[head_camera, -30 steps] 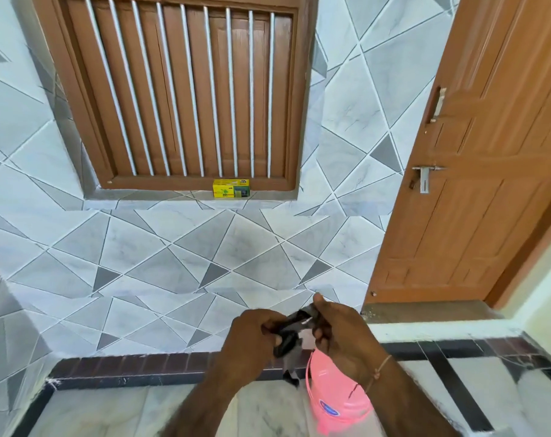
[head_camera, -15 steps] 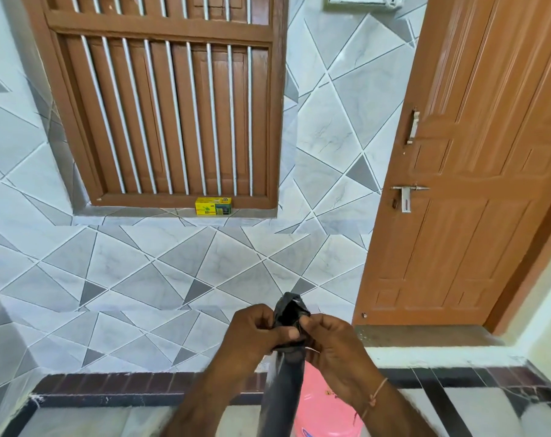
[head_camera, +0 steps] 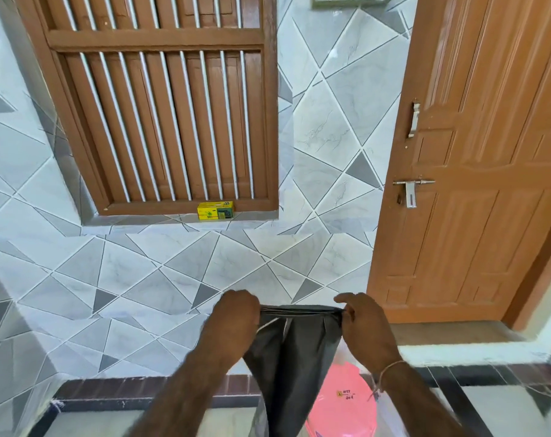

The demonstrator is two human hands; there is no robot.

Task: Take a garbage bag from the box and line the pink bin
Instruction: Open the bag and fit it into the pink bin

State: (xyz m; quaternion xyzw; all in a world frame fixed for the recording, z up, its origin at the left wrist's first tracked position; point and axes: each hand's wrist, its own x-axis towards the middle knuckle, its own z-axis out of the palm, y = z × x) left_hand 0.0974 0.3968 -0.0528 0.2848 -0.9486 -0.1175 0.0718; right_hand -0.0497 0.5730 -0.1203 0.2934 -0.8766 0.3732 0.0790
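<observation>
Above the pink bin: both hands hold a dark garbage bag up in front of the tiled wall.
Garbage bag (head_camera: 294, 357): dark grey, thin plastic; its top edge is stretched flat and level between the two hands, and the rest hangs straight down in long folds, passing out of the bottom of the picture. It hangs above and just left of the pink bin, covering the bin's left part.
Left hand (head_camera: 234, 318): closed in a fist on the bag's top left corner, back of the hand toward the camera.
Right hand (head_camera: 362, 320): pinching the bag's top right corner between thumb and fingers; a thin thread band sits on the wrist. The two hands are held apart, with the bag's edge taut between them.
Pink bin (head_camera: 343, 402): on the floor below the right hand, only its right side showing beside the bag; a small label with writing is on it. Whether the bag's lower end touches it cannot be told.
Box (head_camera: 215, 210): small, yellow and green, standing on the window sill well above the bin and up to its left, clear of both hands.
Window (head_camera: 160, 102): brown wooden frame with pale upright bars, shut behind them, set in the wall over the box.
Wall (head_camera: 141, 279): grey and white tiles in slanted triangles, behind the bin.
Door (head_camera: 476, 159): brown wood, shut, up and to the right of the bin, with a metal latch and handle on its left edge.
</observation>
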